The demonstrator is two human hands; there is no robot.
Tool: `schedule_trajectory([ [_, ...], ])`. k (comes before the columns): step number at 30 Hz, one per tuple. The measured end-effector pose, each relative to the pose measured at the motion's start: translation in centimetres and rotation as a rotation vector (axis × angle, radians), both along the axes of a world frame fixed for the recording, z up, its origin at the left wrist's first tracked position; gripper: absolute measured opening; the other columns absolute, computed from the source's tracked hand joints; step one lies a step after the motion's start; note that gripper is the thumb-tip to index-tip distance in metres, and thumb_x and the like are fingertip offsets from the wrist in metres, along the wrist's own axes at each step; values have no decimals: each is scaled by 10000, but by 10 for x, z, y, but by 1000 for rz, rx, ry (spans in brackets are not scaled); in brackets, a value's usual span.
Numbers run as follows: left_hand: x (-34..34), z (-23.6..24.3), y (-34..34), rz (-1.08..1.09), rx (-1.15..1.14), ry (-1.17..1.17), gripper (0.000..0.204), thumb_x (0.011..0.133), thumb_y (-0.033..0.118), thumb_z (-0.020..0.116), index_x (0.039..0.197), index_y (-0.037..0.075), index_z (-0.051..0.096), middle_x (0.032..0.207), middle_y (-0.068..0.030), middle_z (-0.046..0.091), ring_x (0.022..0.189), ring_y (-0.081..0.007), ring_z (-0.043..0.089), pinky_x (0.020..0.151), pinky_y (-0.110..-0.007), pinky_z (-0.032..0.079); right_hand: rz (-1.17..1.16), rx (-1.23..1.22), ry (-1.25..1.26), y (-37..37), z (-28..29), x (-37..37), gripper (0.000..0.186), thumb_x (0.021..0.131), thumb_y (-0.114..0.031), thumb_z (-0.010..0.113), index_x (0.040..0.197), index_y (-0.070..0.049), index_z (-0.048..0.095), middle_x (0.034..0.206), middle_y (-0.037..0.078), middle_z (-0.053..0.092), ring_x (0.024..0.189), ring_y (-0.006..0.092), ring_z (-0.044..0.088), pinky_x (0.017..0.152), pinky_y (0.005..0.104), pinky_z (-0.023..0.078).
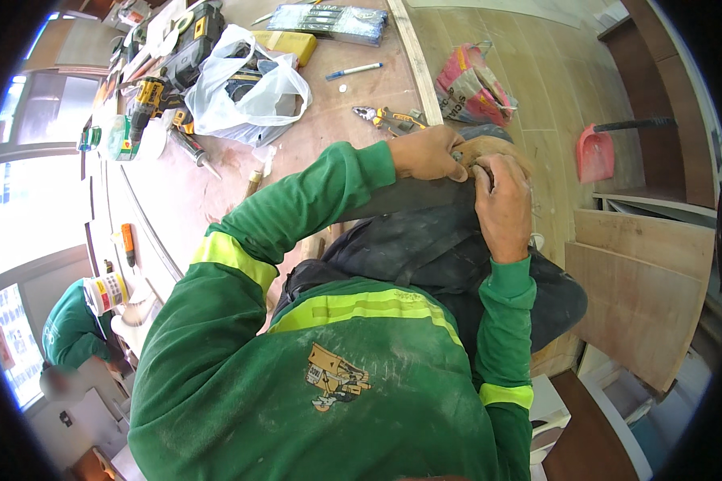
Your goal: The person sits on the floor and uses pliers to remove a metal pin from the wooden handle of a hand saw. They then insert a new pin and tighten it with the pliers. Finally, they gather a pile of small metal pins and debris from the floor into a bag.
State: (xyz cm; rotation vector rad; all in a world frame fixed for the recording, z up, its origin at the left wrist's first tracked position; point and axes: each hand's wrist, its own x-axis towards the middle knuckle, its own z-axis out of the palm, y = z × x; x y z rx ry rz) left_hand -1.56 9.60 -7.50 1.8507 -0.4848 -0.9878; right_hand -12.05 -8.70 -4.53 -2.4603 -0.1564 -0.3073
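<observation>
Dark strip lies just bodyward of the left hand.

Tan piece between fingers, partly hidden

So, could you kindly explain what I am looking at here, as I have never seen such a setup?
There is no machine: you see a person's own bare left hand and right hand, below green sleeves. The single picture comes from a head-worn fisheye camera looking down, so straight edges bend toward the rim. On the work surface lie a yellow-and-black drill, a white plastic bag, a pen and pliers. Both hands are at a tan item, possibly a shoe; too much is hidden to say exactly what they grip.
</observation>
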Motion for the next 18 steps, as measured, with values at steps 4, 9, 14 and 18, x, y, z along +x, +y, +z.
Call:
schedule_trajectory([
  [4,0,4,3,-26,31,-81,451,875,219,827,1234,-45,749,885,-88,727,829,-179,649,748,-375,525,-132,130,102,13,-3,-1,146,996,-77,698,1124,-26,648,1019,210,698,968,453,670,842,535,518],
  [9,5,20,4,-100,127,-205,481,860,273,828,1220,-36,750,857,-132,717,799,-221,665,750,-398,533,-177,122,87,20,-5,-4,142,1011,-95,696,1107,-16,626,1032,226,724,958,448,703,799,536,527],
  [14,0,25,5,-64,120,-294,445,848,284,839,1146,-37,761,849,-175,736,808,-274,724,748,-429,554,-291,222,212,26,-4,-9,188,1051,-139,689,1154,-10,600,1065,254,738,987,461,720,811,546,546],
  [18,-1,25,7,-47,103,-280,451,826,308,850,1106,-37,775,884,-215,764,852,-334,760,802,-455,568,-194,180,145,21,-7,-20,248,1057,-136,686,1226,4,572,1083,259,740,1014,470,720,839,549,556],
])
